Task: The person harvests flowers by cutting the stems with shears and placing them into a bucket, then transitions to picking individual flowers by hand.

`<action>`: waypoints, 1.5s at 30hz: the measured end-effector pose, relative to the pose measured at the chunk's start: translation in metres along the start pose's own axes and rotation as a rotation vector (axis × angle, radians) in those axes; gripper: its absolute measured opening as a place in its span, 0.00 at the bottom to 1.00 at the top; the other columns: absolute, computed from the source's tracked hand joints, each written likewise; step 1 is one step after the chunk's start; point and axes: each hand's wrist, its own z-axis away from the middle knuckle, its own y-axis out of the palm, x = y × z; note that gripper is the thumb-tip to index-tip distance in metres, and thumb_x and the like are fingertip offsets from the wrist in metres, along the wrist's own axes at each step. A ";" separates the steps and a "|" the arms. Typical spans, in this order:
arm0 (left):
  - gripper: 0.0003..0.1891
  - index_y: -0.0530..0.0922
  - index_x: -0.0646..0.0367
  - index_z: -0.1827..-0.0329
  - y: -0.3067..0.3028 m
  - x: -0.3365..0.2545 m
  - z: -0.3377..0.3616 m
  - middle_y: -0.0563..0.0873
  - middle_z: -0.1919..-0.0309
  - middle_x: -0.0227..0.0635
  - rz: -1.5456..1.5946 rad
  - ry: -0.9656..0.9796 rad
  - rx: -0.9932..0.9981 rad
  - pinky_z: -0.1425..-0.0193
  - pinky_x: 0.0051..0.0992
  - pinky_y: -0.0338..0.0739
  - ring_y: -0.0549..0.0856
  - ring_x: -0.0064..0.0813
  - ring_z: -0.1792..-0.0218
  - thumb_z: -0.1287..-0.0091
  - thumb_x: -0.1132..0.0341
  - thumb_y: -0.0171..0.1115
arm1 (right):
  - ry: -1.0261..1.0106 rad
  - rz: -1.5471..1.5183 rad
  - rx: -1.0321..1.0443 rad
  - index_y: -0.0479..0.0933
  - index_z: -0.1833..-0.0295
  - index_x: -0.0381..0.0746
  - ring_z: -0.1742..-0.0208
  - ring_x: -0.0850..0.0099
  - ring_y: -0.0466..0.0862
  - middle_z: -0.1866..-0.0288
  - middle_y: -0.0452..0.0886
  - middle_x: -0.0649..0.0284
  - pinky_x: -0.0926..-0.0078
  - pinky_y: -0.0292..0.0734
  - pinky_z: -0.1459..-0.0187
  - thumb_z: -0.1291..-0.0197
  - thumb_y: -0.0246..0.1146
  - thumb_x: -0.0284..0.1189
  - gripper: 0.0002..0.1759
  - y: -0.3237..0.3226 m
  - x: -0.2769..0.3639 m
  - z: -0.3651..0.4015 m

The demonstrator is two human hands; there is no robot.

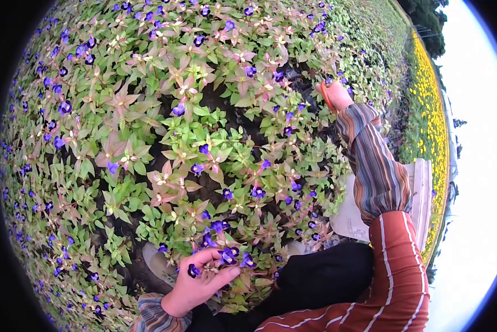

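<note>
My left hand [201, 282] is at the bottom, its thumb and fingers closed on small purple flowers [194, 270] and a pale, dry-looking bit of stem. More purple blooms [229, 255] rest at its fingertips. Further up, my right hand [337, 95] reaches out among the leaves, its fingers wrapped round an orange handle [327, 97]; the far end of that tool is hidden in the plants. Both wrists have striped knitted cuffs. Green and pinkish leaves with purple flowers [204, 149] surround both hands.
Dense planting fills the left and centre, with dark soil in the gaps. A shoe [158, 263] stands among the plants. Dark trousers [326, 276] are at the bottom. A pale flat object [423, 193] lies beyond my right sleeve, and yellow flowers [432, 105] run along the right.
</note>
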 end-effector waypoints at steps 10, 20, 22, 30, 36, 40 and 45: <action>0.10 0.76 0.66 0.62 0.003 -0.005 -0.004 0.81 0.67 0.28 0.081 -0.030 0.003 0.58 0.18 0.72 0.76 0.15 0.64 0.45 0.73 0.67 | 0.066 -0.113 -0.034 0.69 0.83 0.32 0.91 0.72 0.71 0.89 0.70 0.62 0.73 0.65 0.88 0.49 0.62 0.51 0.30 -0.001 0.001 -0.016; 0.10 0.76 0.67 0.63 0.002 0.001 -0.004 0.81 0.65 0.30 0.105 -0.062 0.005 0.56 0.19 0.72 0.77 0.16 0.62 0.45 0.73 0.67 | -0.197 0.225 -0.187 0.74 0.77 0.28 0.81 0.60 0.78 0.84 0.75 0.52 0.64 0.72 0.77 0.49 0.60 0.52 0.32 0.013 -0.006 -0.046; 0.10 0.76 0.66 0.63 0.002 0.000 -0.004 0.81 0.65 0.30 0.102 -0.061 0.003 0.56 0.19 0.72 0.77 0.16 0.62 0.45 0.73 0.67 | -0.243 0.260 -0.230 0.74 0.76 0.27 0.80 0.58 0.79 0.83 0.75 0.51 0.63 0.73 0.76 0.49 0.60 0.52 0.32 0.016 -0.008 -0.049; 0.10 0.77 0.66 0.61 0.004 -0.002 -0.004 0.81 0.65 0.29 0.114 -0.090 0.012 0.55 0.19 0.73 0.77 0.16 0.63 0.44 0.72 0.66 | -0.183 0.273 -0.143 0.77 0.69 0.28 0.72 0.51 0.81 0.78 0.78 0.45 0.59 0.74 0.68 0.49 0.60 0.53 0.32 -0.001 -0.003 -0.016; 0.11 0.77 0.66 0.59 0.004 -0.001 -0.003 0.82 0.64 0.30 0.053 -0.053 0.017 0.55 0.19 0.73 0.78 0.16 0.63 0.43 0.73 0.66 | -0.279 0.301 -0.057 0.79 0.67 0.33 0.69 0.54 0.82 0.74 0.79 0.48 0.61 0.76 0.64 0.47 0.58 0.49 0.25 -0.025 -0.007 0.025; 0.12 0.77 0.66 0.58 0.007 0.002 -0.002 0.83 0.64 0.30 0.161 -0.080 -0.022 0.55 0.18 0.73 0.79 0.16 0.62 0.44 0.73 0.65 | -0.222 0.249 -0.138 0.80 0.58 0.41 0.64 0.59 0.82 0.67 0.82 0.53 0.65 0.75 0.59 0.52 0.62 0.54 0.28 -0.055 -0.010 0.045; 0.12 0.77 0.66 0.57 0.010 0.004 -0.007 0.83 0.65 0.30 0.179 -0.086 -0.020 0.55 0.18 0.73 0.79 0.16 0.63 0.44 0.73 0.65 | -0.241 -0.085 -0.571 0.76 0.52 0.39 0.63 0.57 0.82 0.66 0.81 0.51 0.66 0.75 0.60 0.52 0.65 0.48 0.28 -0.060 -0.026 0.002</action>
